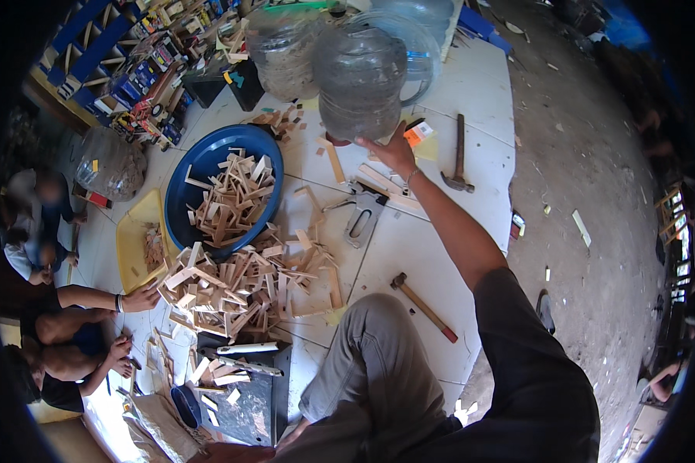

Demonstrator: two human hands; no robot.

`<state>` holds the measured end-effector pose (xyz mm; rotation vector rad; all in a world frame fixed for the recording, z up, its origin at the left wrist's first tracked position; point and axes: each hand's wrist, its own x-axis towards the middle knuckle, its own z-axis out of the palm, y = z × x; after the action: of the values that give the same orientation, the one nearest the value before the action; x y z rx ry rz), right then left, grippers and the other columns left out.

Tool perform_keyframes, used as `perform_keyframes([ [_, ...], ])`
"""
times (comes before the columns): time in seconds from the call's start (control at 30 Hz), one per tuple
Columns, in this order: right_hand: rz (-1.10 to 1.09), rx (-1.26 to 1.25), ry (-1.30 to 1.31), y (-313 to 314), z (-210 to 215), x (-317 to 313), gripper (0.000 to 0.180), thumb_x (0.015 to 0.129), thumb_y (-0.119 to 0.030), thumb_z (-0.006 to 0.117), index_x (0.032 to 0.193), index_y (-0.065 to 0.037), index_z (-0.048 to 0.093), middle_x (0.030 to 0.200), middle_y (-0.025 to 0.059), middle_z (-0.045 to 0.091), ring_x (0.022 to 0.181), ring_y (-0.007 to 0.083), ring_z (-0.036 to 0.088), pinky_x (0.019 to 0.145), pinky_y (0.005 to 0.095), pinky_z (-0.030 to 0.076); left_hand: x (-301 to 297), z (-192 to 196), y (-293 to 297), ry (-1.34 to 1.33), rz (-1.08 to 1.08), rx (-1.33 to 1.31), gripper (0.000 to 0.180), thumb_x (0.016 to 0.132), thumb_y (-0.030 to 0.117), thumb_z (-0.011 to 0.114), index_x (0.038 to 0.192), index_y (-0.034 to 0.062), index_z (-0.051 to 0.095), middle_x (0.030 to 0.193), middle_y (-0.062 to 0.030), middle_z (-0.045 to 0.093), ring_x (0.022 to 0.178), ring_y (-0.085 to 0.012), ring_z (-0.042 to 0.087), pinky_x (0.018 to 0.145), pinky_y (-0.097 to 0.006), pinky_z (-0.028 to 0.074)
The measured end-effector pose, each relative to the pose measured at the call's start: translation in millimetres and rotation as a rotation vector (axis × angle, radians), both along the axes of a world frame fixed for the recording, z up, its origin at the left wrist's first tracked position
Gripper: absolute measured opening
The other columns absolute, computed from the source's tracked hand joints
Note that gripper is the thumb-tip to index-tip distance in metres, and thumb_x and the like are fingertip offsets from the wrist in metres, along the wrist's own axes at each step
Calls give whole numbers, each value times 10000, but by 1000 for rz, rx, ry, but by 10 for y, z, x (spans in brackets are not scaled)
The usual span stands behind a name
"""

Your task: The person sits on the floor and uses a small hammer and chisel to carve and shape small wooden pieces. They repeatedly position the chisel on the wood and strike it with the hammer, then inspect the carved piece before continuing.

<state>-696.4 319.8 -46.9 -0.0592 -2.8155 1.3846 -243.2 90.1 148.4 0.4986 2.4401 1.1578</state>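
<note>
My right hand (pixel 396 154) reaches forward over the tiled surface, its fingers closed on the near lower end of a large, cloudy plastic water jug (pixel 361 85). Part of that grip is hidden by the jug. Just right of the hand lies a small orange and white box (pixel 418 133). A silver staple gun (pixel 358 216) rests below my wrist, beside thin wooden strips (pixel 390 187). One hammer (pixel 459 158) lies to the right of my hand; a second hammer (pixel 425 307) is by my knee. My left hand does not show.
A blue basin (pixel 176 197) holds wooden pieces, with a heap of wooden frames (pixel 232 289) in front. A co-worker's hand (pixel 140 298) touches the heap's left side, near a yellow tray (pixel 125 239). Another jug (pixel 286 58) stands behind. Dusty floor (pixel 564 231) lies right.
</note>
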Motion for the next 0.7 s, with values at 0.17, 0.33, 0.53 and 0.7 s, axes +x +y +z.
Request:
perform_keyframes([
  [0.17,-100,86,-95,-362,163,-530,1602,604,-831,810,1536,203,19,1522,406,400,1415,436,482,1166,379,422,51,533,-453,-66,53,-6,474,898,177,776,1303,-12,620,1254,-180,697,1112,-353,673,957,-424,525],
  [0.33,163,66,-35,-487,119,-953,1623,593,-848,803,1496,250,20,1512,407,413,1421,429,480,1175,374,414,141,818,-688,-137,106,-12,491,890,180,784,1308,-13,614,1258,-184,694,1114,-362,671,955,-431,526],
  [0.53,497,204,-88,541,-60,-1521,454,875,-405,802,1069,1,745,1060,152,762,994,212,719,859,350,548,171,938,-822,-179,138,3,511,880,183,795,1314,-13,608,1262,-188,691,1117,-374,670,953,-439,526],
  [0.7,409,417,2,762,-633,-1332,267,925,-212,706,1176,-133,746,1033,190,748,961,291,727,855,397,559,116,949,-845,-191,118,2,529,872,186,803,1319,-13,603,1265,-192,688,1119,-383,669,952,-446,527],
])
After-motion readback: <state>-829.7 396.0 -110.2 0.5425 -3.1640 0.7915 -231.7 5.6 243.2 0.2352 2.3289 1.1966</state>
